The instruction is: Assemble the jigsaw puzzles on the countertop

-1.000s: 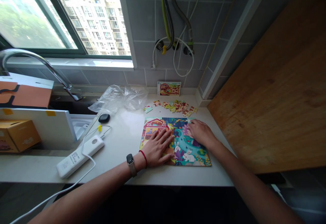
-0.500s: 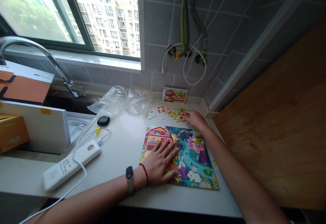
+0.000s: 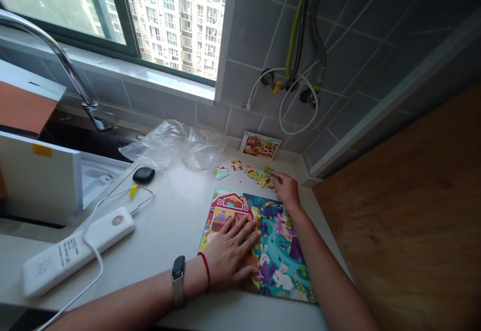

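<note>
My left hand (image 3: 231, 253) lies flat with its fingers spread over the left half of a jigsaw puzzle board (image 3: 278, 251). The board shows a red barn on the left and white rabbits by a teal stream on the right. At the far right, beyond the board's top edge, my right hand (image 3: 287, 190) pinches a small dark puzzle piece (image 3: 277, 177). Loose puzzle pieces (image 3: 255, 174) lie in a row left of its fingertips. Behind them a picture card (image 3: 260, 146) with a barn scene leans against the tiled wall. My right forearm covers the board's right edge.
A crumpled clear plastic bag (image 3: 176, 143) lies at the back. To the left are a small black case (image 3: 143, 175), a white power bank (image 3: 78, 251) with a cable, an open white box (image 3: 41, 175) and a faucet (image 3: 71, 72). A wooden panel (image 3: 409, 210) borders the right side.
The camera view has shifted, so the scene sits differently. My right hand has drawn in slightly, and a dark piece now shows between its fingers. My left hand stays flat on the board.
</note>
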Action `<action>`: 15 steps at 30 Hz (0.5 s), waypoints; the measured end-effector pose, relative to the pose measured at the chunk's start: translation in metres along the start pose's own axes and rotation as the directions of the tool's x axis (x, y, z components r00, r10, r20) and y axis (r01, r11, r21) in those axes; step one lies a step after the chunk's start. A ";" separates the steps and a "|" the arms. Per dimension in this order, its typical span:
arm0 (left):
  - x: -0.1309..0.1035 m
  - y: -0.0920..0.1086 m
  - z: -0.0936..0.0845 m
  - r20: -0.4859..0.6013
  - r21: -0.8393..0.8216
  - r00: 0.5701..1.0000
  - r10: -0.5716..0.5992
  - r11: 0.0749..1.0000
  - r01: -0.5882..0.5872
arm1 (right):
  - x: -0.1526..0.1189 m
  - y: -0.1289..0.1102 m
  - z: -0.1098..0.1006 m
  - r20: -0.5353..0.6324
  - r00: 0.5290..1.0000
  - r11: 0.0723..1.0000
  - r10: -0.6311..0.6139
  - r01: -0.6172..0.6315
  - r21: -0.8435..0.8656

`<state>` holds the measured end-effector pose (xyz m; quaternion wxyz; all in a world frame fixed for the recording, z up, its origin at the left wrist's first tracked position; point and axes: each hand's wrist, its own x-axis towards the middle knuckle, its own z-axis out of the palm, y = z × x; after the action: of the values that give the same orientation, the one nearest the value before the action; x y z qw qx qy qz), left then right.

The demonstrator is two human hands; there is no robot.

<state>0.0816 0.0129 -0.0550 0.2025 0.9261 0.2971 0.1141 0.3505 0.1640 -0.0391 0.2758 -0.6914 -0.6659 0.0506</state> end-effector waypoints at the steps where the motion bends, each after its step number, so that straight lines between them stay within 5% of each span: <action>1: 0.000 0.000 -0.002 0.000 -0.009 1.000 -0.001 1.000 0.001 | -0.008 0.000 -0.005 -0.022 1.000 0.999 -0.019 0.020 0.025; 9: 0.032 -0.010 -0.049 -0.104 -0.225 0.995 0.013 0.974 -0.036 | -0.083 -0.008 -0.027 -0.066 0.991 0.889 -0.115 0.133 0.438; 12: 0.056 -0.024 -0.058 -0.262 -0.250 0.961 -0.085 0.968 0.017 | -0.096 -0.017 -0.024 0.008 1.000 0.814 -0.026 0.017 0.580; 15: 0.067 -0.037 -0.047 -0.415 -0.283 0.901 -0.125 0.959 0.003 | -0.102 -0.027 -0.020 0.188 0.978 0.662 0.095 -0.203 0.721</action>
<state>0.1012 0.0950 -0.0235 0.2626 0.8307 0.3460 0.3483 0.3240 0.0596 -0.0401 0.4803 -0.5686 -0.5469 0.3833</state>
